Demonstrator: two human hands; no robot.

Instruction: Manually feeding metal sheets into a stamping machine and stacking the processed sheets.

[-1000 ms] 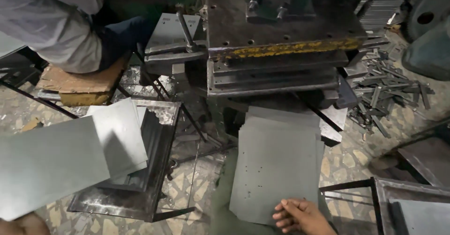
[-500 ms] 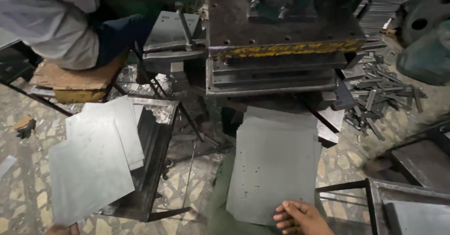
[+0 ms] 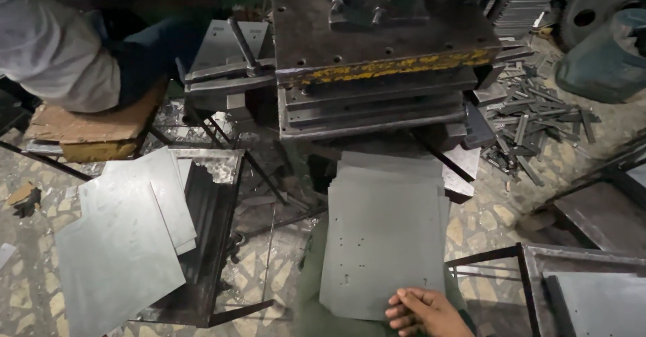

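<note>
My right hand (image 3: 424,312) lies at the bottom edge of the view, its fingers curled over the near edge of the top grey metal sheet (image 3: 383,243). That sheet has small punched holes and tops a stack resting on my lap in front of the press (image 3: 377,48). My left hand is out of view. At the left, a loose grey sheet (image 3: 118,263) lies tilted over another sheet (image 3: 171,189) on a black metal stand (image 3: 212,222), its near end running out of the picture.
A co-worker in a grey shirt (image 3: 54,48) sits at the top left on a cardboard-covered seat (image 3: 87,125). Scrap metal strips (image 3: 538,122) litter the floor at the right. A metal frame tray holding a sheet (image 3: 592,296) stands at the bottom right.
The loose sheet at the left has swung right and come down onto the stack on the black stand. My left hand has dropped out of view. My right hand stays on the lap stack.
</note>
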